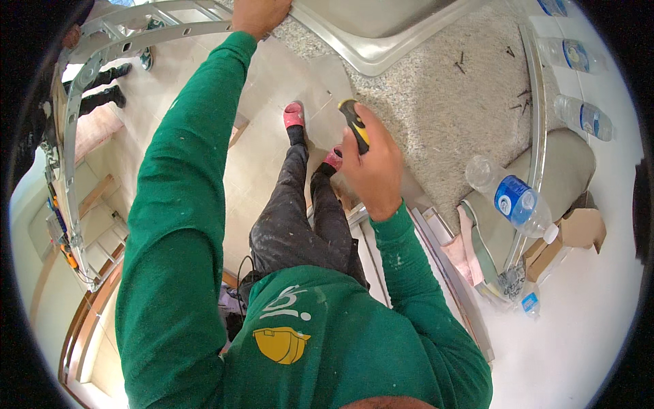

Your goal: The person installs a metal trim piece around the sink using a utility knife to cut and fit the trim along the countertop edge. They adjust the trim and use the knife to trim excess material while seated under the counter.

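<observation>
My right hand (375, 163) is wrapped round a black-and-yellow tool handle (355, 125), held over the edge of the speckled stone countertop (415, 109). Its working end does not show, so I cannot tell the exact kind of tool. At the top edge of the picture, my left hand (261, 15) is at the counter's edge, beside the corner of a steel sink (368, 58). The picture cuts off its fingers, and whether it grips anything is hidden.
An aluminium ladder (73, 129) stands at the left, near another person's legs (102, 88). Dark screws (460, 63) lie scattered on the countertop. On the right are a large water bottle (512, 198), smaller bottles (584, 117) and a torn cardboard box (565, 235).
</observation>
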`<state>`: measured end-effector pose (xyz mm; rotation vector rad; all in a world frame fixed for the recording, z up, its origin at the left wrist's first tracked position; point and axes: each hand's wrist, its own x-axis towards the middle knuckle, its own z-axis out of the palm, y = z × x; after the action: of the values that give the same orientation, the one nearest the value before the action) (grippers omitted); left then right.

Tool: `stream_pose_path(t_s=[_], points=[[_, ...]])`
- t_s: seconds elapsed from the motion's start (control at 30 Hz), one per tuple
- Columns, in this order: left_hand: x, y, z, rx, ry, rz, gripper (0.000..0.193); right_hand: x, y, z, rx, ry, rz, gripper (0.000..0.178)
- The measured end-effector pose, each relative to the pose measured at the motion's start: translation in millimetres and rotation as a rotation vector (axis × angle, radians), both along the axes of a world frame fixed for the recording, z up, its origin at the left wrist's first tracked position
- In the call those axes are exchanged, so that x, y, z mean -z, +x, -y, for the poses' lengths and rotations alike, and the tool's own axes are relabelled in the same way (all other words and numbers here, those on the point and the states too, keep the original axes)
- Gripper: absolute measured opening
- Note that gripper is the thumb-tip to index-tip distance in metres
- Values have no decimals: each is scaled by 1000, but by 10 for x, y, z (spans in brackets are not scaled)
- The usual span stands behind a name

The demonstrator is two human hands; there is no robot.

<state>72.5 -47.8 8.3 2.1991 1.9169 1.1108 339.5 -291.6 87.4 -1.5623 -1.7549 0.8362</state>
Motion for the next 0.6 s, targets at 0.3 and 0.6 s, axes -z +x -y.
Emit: stream_pose_path(t_s=[0.3, 0.6], points=[[25, -11, -15, 11, -2, 19, 33, -155, -187, -69, 29, -90, 26, 43], [66, 5, 8, 19, 17, 21, 32, -193, -128, 163, 78, -102, 81, 45]])
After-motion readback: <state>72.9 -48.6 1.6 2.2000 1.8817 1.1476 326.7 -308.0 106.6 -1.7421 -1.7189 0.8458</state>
